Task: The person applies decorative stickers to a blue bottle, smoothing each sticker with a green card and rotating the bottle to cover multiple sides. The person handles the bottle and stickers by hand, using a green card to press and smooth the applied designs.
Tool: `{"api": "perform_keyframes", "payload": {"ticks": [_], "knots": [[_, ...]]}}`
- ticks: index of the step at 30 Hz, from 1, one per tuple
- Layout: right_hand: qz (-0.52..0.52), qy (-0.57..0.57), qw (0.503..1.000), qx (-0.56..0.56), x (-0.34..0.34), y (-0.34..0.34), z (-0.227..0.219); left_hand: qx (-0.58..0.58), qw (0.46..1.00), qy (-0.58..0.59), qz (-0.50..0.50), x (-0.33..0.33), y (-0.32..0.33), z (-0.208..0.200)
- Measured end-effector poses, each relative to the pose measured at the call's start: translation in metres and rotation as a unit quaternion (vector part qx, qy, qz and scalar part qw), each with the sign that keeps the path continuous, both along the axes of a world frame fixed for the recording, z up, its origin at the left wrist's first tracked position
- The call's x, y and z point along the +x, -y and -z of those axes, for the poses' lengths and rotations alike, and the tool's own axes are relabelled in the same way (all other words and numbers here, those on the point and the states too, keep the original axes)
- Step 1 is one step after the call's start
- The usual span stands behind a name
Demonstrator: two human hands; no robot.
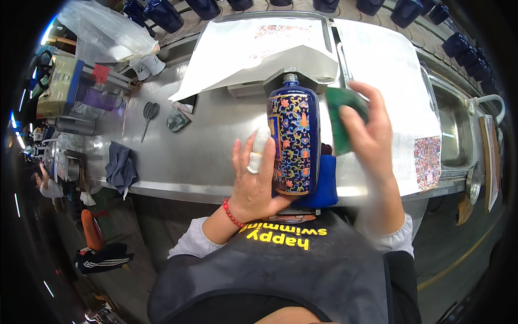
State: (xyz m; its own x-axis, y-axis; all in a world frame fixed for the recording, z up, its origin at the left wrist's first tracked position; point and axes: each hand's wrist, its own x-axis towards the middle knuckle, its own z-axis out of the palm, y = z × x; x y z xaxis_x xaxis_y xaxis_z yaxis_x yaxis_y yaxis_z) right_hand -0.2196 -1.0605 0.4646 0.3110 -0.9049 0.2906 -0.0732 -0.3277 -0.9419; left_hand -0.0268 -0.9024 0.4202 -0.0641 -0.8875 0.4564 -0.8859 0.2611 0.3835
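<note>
A dark blue glass bottle with a colourful floral decal lies on the metal bench, its threaded neck pointing away from me. My left hand grips it, fingers along its left side and thumb around the base. White coverings wrap parts of two fingers, and a red bead bracelet circles the wrist. To the right of the bottle, my right hand is raised, pinching a green flat rectangular piece between thumb and fingers; it is apart from the bottle. A folded blue cloth sits against the bottle's lower right side.
White decal sheets cover the bench behind and to the right, one bearing a floral print. Scissors, a small dark block and a grey cloth lie left. A sink stands far right; several blue bottles line the back.
</note>
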Motion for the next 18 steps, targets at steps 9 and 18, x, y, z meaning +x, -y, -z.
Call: {"api": "perform_keyframes", "payload": {"ticks": [9,18], "knots": [[0.020,-0.099,0.995,-0.005,0.026,0.004,-0.015,-0.009,0.999,0.011,-0.036,0.002,0.005,-0.010],[0.111,-0.129,0.979,-0.109,-0.001,-0.002,0.014,-0.019,0.999,0.010,-0.039,0.000,0.003,-0.015]]}}
